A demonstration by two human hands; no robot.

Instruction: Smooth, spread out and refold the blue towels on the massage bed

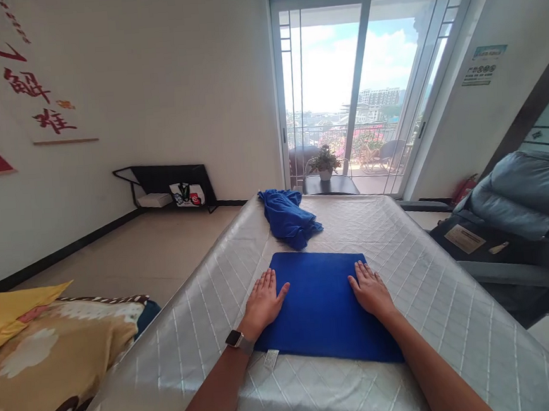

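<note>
A blue cloth (323, 309) lies flat as a rough rectangle on the silver quilted cover (207, 318), a white tag (271, 359) sticking out at its near left corner. My left hand (265, 298) rests flat on the cloth's left edge, fingers stretched forward and thumb apart. On the opposite edge my right hand (370, 288) lies flat too, its thumb on the cloth and its fingers extended. Beyond the flat cloth is a crumpled blue cloth (292, 220), apart from both hands. A watch (237, 339) sits on my left wrist.
Patterned bedding (52, 349) is at the lower left. A dark padded armchair (508, 225) stands to the right. Past the far end are a potted plant (325, 161) on a small dark surface and sliding glass doors (370, 90). A black rack (168, 182) leans by the wall.
</note>
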